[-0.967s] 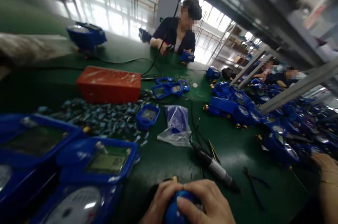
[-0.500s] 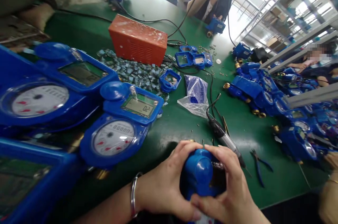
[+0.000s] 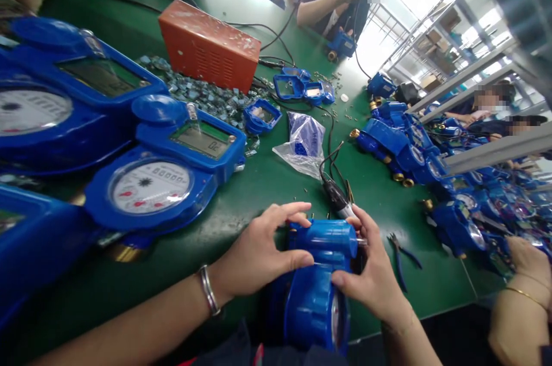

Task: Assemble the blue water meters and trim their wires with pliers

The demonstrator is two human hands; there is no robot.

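Observation:
A blue water meter (image 3: 317, 302) stands turned on its side at the table's near edge, its round dial facing right. My left hand (image 3: 263, 251), with a silver bangle at the wrist, is bent around the meter's upper left end; its thumb lies over the body and its index finger is raised. On the other side my right hand (image 3: 368, 268) grips the meter, thumb on the blue casing and fingers behind the upper end, partly hidden. Just beyond the right fingers lies an electric screwdriver (image 3: 338, 199) with a black cable. Pliers (image 3: 401, 259) with blue handles rest to the right.
Assembled water meters (image 3: 150, 182) crowd the left side. An orange metal box (image 3: 211, 46) stands behind small clear parts (image 3: 207, 98). A plastic bag (image 3: 304, 141) and blue covers (image 3: 297, 87) lie mid-table. More meters (image 3: 405, 144) are piled right, near another person's hand (image 3: 528, 256).
The water meter has been turned onto its side, its dial now facing right. My left hand's fingers have opened somewhat and shifted left. The camera view has moved slightly.

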